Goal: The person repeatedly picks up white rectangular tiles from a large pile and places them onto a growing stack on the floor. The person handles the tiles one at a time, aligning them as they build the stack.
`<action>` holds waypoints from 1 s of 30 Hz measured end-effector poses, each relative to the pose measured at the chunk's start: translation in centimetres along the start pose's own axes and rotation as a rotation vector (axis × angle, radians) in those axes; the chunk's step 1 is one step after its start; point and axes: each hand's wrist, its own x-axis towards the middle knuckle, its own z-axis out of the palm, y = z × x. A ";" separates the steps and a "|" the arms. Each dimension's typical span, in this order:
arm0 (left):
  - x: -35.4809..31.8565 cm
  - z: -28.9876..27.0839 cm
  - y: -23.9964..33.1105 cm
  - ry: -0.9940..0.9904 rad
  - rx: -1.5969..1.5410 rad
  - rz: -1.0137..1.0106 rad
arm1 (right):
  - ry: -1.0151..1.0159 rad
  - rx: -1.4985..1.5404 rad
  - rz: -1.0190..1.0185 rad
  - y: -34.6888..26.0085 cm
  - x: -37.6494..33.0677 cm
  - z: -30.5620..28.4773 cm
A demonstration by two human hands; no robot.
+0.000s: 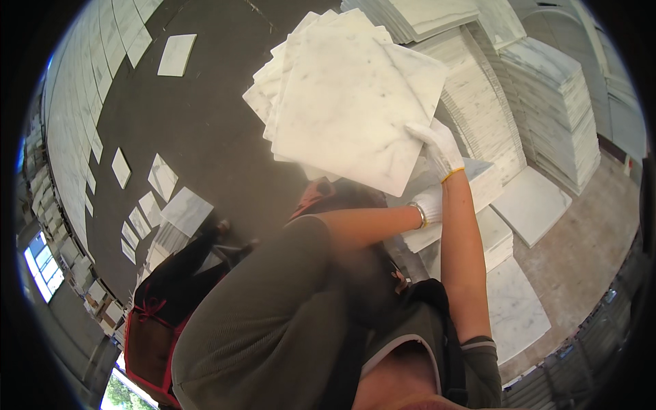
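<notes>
My right hand [439, 149], in a white glove with a yellow cuff, grips the right edge of a square white marble tile [348, 102]. Some of its fingers lie over the tile's face. Under that tile, more tiles [260, 96] are fanned out at turned angles. My left hand [428, 205], also gloved, is lower, beside the near corner of the top tile and partly behind my right forearm. Its fingers are hidden, so its grip cannot be made out. Just below it are the edges of stacked tiles [495, 247].
Tall stacks of marble tiles [557, 113] stand at the right, with loose tiles [531, 205] on the floor beside them. Several single tiles [176, 55] lie on the dark floor [219, 82] at the left. A person with a red-edged garment [147, 348] is close at my left.
</notes>
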 end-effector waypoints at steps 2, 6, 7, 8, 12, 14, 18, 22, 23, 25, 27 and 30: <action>0.1 -1.0 0.4 -0.138 0.104 -0.060 | 0.011 -0.364 0.139 -1.0 -0.2 -1.5; -0.9 -0.9 0.4 0.034 0.061 -0.042 | 0.147 -0.331 0.002 -3.2 -5.0 -3.8; -1.1 -0.6 0.2 0.101 0.047 -0.018 | 0.174 -0.295 -0.079 -3.5 -7.1 -4.5; -1.2 -0.2 0.0 0.167 0.035 0.007 | 0.303 -0.389 -0.085 -3.3 -8.6 -5.1; -0.4 0.4 -0.4 0.089 -0.018 -0.046 | 0.719 -0.330 -0.118 0.0 -16.8 -9.2; -0.2 0.1 -0.3 0.051 -0.035 -0.100 | 0.895 -0.239 -0.038 3.5 -21.2 -11.0; -1.3 -1.3 -0.1 0.028 -0.013 -0.069 | 0.989 -0.415 0.008 11.2 -26.8 -12.0; -1.2 -2.0 2.0 0.026 -0.012 -0.129 | 1.108 -0.591 0.225 14.8 -31.8 -9.7; -2.1 -2.3 2.5 0.077 0.021 -0.157 | 1.112 -0.655 0.159 15.4 -32.0 -9.3; -1.9 -2.5 3.8 0.017 0.031 -0.217 | 1.186 -0.833 0.181 16.5 -31.4 -8.4; -2.2 -2.9 4.5 0.047 0.030 -0.208 | 1.210 -0.926 0.162 17.1 -30.8 -8.1; -2.0 -2.8 4.6 0.061 0.074 -0.219 | 1.264 -1.009 0.177 17.5 -30.0 -7.7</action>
